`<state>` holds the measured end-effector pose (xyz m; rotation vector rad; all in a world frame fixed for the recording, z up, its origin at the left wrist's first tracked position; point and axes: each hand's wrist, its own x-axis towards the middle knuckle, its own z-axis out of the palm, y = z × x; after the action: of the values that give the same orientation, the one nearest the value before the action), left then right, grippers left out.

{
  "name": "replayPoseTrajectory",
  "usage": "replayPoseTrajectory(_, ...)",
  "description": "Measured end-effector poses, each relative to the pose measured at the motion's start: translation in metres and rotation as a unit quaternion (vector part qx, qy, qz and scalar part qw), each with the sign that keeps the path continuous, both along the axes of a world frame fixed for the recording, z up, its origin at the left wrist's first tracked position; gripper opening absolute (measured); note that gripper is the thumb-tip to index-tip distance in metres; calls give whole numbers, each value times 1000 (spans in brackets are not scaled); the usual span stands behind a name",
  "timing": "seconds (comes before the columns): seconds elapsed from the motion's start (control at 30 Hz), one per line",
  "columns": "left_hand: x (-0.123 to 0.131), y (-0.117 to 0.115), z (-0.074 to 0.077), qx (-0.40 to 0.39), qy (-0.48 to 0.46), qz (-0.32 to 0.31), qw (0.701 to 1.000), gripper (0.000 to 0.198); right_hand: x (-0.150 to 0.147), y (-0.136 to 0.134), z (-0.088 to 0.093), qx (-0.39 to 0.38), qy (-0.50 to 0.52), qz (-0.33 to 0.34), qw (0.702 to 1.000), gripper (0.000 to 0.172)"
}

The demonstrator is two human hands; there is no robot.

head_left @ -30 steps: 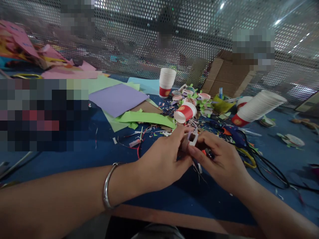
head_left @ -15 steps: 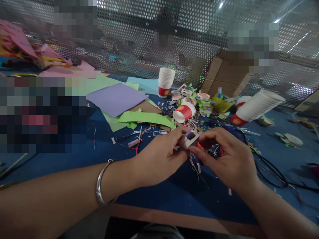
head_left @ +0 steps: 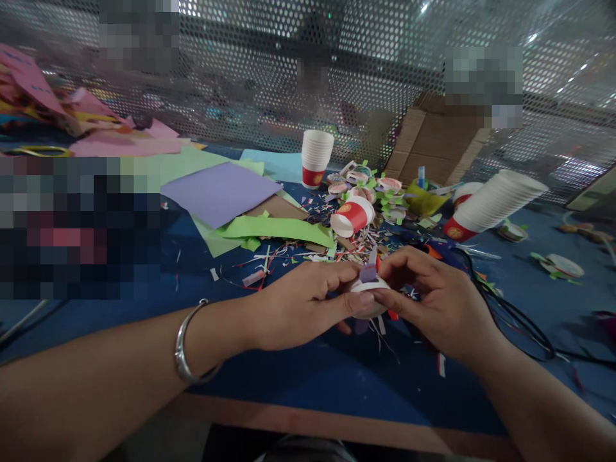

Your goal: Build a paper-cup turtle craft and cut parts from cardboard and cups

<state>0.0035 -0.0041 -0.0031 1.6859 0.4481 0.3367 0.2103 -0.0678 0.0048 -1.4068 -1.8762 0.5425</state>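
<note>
Between my two hands is a small white round paper craft piece (head_left: 371, 312) with purple paper tabs (head_left: 369, 273) standing up from its top. My left hand (head_left: 298, 308) pinches its left side, thumb in front and fingers behind. On the other side my right hand (head_left: 443, 311) grips it, the thumb at the near rim. Paper scraps (head_left: 353, 247) litter the blue table just beyond my fingers. Something red (head_left: 393, 315) shows beneath my right hand, mostly hidden.
A paper cup (head_left: 353, 216) lies on its side; cup stacks (head_left: 317, 157) (head_left: 498, 202) stand behind and lean at right. Finished-looking round paper pieces (head_left: 366, 183) are heaped at the back. Purple paper (head_left: 224, 192) lies left, a black cable (head_left: 513, 324) right, and perforated metal (head_left: 260, 83) rises behind.
Both hands have turned the round piece, so its rim now lies flatter and the purple tabs point upward. My left thumb has moved across the near rim. The view has shifted slightly.
</note>
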Motion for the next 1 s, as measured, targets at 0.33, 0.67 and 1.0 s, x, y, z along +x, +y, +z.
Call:
replayPoseTrajectory(0.33,1,3,-2,-31,42,-26,998,29,12,2,7,-157,82,74,981,27)
replayPoseTrajectory(0.67,5,2,1,-84,83,-35,992,23,3,2,6,-165,158,34,973,25)
replayPoseTrajectory(1.0,7,6,3,-201,19,83,976,28,7,4,1,-78,83,-50,992,26)
